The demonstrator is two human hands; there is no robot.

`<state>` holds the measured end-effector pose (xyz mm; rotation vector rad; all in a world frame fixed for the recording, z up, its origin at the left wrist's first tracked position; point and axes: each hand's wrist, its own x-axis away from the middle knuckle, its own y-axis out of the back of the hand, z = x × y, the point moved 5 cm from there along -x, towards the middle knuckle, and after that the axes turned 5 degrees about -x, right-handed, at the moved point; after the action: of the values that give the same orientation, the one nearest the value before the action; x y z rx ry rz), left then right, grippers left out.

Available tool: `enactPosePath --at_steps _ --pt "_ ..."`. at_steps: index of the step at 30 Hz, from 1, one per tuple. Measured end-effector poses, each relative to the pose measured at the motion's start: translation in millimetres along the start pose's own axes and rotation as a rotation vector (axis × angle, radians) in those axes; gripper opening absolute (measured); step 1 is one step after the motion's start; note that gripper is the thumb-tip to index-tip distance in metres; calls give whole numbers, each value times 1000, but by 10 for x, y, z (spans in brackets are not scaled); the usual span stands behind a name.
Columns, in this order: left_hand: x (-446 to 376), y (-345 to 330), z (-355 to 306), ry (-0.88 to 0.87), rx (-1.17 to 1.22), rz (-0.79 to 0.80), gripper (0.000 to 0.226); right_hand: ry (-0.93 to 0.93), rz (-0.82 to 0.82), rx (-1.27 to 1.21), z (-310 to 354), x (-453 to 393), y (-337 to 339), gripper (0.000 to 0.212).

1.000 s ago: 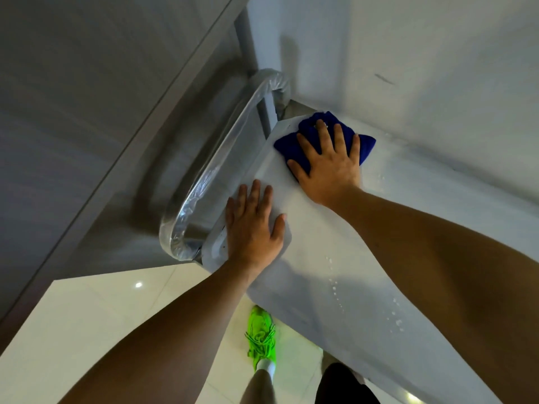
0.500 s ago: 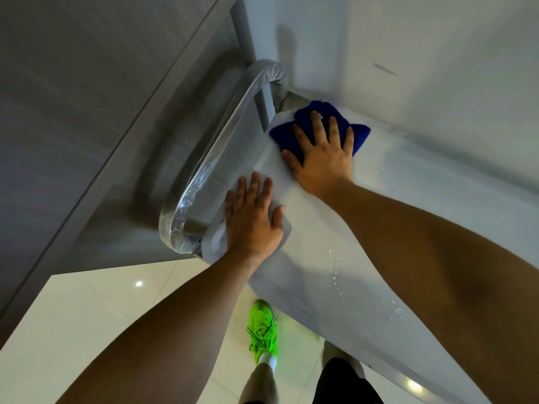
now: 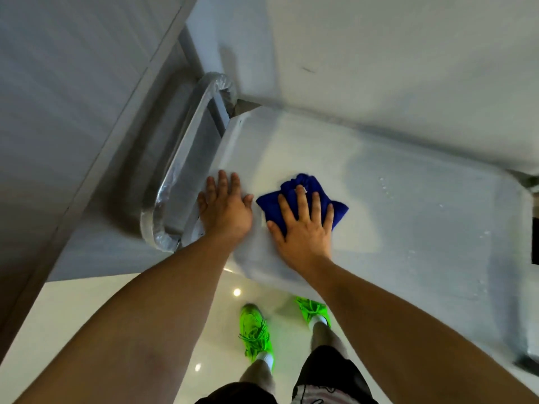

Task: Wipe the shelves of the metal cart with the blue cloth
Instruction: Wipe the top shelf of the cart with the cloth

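Cloth: the crumpled dark blue cloth lies on the top shelf of the pale metal cart, its long axis running left to right, one corner pointing right.
Right hand: flat, fingers spread, pressing the cloth down without clenching it; the cloth sits under the fingers and pokes out beyond the fingertips.
Left hand: palm down, open, on the shelf edge just left of the cloth, beside the plastic-wrapped cart handle.
Shelf: water droplets right of the pressing hand.
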<state>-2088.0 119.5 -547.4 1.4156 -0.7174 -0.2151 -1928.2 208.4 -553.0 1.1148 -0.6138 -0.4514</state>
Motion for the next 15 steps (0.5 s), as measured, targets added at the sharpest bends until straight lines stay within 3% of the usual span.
enactPosePath --at_steps 9,15 --pt "89 89 -161 27 -9 37 61 -130 14 -40 -56 859 -152 67" --pt "159 158 -683 -283 -1 -35 58 -132 -51 -30 -147 633 -106 67"
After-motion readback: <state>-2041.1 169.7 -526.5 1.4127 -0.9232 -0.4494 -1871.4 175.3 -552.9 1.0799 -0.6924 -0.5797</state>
